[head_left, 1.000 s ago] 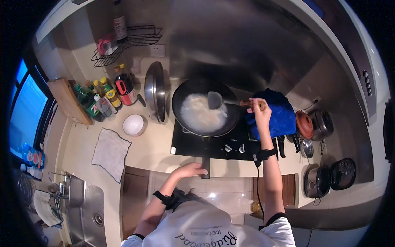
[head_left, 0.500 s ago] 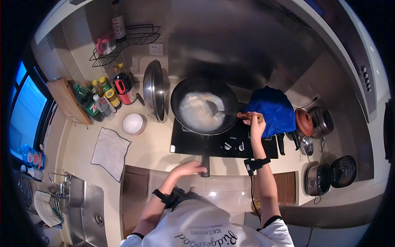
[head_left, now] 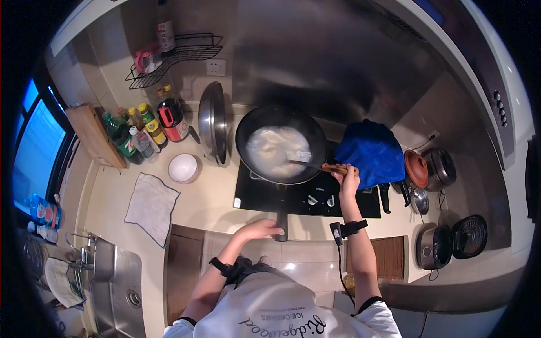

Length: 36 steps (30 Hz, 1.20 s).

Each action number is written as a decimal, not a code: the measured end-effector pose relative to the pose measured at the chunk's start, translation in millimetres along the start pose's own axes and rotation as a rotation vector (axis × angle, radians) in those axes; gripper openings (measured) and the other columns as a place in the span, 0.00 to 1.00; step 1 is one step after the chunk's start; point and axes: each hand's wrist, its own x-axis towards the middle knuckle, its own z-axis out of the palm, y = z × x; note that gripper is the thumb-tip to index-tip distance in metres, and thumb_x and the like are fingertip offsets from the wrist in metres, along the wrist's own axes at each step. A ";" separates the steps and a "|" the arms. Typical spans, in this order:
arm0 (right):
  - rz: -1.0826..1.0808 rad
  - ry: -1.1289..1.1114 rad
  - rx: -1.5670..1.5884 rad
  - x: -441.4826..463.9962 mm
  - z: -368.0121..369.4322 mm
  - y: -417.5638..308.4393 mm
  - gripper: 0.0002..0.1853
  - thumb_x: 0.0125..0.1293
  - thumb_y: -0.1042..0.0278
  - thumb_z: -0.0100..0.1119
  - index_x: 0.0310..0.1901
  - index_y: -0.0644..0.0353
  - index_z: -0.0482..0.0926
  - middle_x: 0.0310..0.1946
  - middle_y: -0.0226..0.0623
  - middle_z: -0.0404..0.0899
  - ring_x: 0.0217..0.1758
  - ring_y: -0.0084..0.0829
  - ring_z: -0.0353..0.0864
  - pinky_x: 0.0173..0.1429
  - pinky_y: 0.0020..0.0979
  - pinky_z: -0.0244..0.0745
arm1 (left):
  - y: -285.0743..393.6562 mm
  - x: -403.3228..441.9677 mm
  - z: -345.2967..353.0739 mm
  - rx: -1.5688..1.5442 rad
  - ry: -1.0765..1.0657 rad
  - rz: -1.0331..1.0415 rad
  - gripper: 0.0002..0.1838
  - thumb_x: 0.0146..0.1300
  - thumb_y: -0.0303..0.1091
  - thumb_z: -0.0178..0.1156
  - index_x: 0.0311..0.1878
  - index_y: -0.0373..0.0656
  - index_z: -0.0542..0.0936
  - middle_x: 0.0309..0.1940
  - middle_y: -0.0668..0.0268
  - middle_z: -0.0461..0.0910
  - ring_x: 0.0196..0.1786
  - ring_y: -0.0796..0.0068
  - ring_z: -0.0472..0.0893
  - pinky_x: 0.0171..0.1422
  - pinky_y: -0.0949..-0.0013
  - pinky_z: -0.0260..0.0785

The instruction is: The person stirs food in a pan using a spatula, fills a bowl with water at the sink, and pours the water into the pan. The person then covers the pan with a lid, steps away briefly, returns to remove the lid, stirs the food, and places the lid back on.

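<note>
The right hand (head_left: 347,183) is closed round the wooden grip of the spatula (head_left: 339,169), whose metal shaft crosses the wok's rim at about four o'clock. Its working end is low in the cloudy liquid, its outline indistinct. The left hand (head_left: 260,229) holds the end of the wok handle (head_left: 282,219), thumb on top; the fingers beneath are hidden. The wok (head_left: 282,117) sits over the cooktop (head_left: 259,197), its handle pointing to six o'clock. Pale, soft-looking pieces (head_left: 276,143) lie in the liquid; their kind cannot be confirmed. The step in hand is judged to be stirring or loosening these pieces. Any further stroke calls for a low, gentle sweep along the wok's curve, with the left hand steadying the handle; a hard push could break pieces or slop liquid over the rim. From the wok, the lid (head_left: 212,124) stands on edge at ten o'clock, the bowl (head_left: 183,168) sits on the bench (head_left: 214,203) near nine, and a blue cloth (head_left: 372,155) lies at three.
</note>
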 end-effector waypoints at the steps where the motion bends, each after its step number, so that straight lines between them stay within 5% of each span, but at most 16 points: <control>1: 0.004 0.006 0.006 0.5 -1.9 1.5 0.10 0.63 0.66 0.49 0.38 0.65 0.67 0.35 0.42 0.73 0.37 0.37 0.79 0.31 0.31 0.82 | -1.3 0.6 0.1 -0.002 0.000 0.002 0.18 0.62 0.44 0.54 0.36 0.34 0.77 0.27 0.69 0.76 0.33 0.81 0.71 0.40 0.74 0.64; 15: -0.035 -0.059 -0.039 -13.3 15.4 0.5 0.12 0.64 0.65 0.47 0.41 0.67 0.68 0.38 0.48 0.76 0.36 0.37 0.80 0.33 0.29 0.81 | -2.2 1.2 0.4 -0.017 -0.004 -0.004 0.18 0.62 0.44 0.54 0.37 0.35 0.77 0.27 0.70 0.76 0.33 0.81 0.71 0.40 0.75 0.64; 31: -0.132 -0.110 -0.094 -14.2 60.8 0.1 0.10 0.62 0.70 0.46 0.39 0.71 0.69 0.36 0.47 0.75 0.35 0.35 0.79 0.31 0.29 0.81 | 1.0 -0.5 -0.5 -0.078 -0.016 -0.001 0.18 0.62 0.45 0.54 0.36 0.34 0.77 0.27 0.68 0.76 0.33 0.81 0.72 0.40 0.74 0.65; 36: -0.038 -0.132 -0.013 -4.9 67.7 6.4 0.13 0.63 0.65 0.48 0.40 0.68 0.69 0.32 0.44 0.75 0.31 0.34 0.80 0.31 0.29 0.79 | -1.7 -0.8 -2.8 -0.030 -0.006 -0.012 0.20 0.61 0.46 0.54 0.35 0.34 0.77 0.27 0.67 0.76 0.33 0.80 0.72 0.40 0.74 0.64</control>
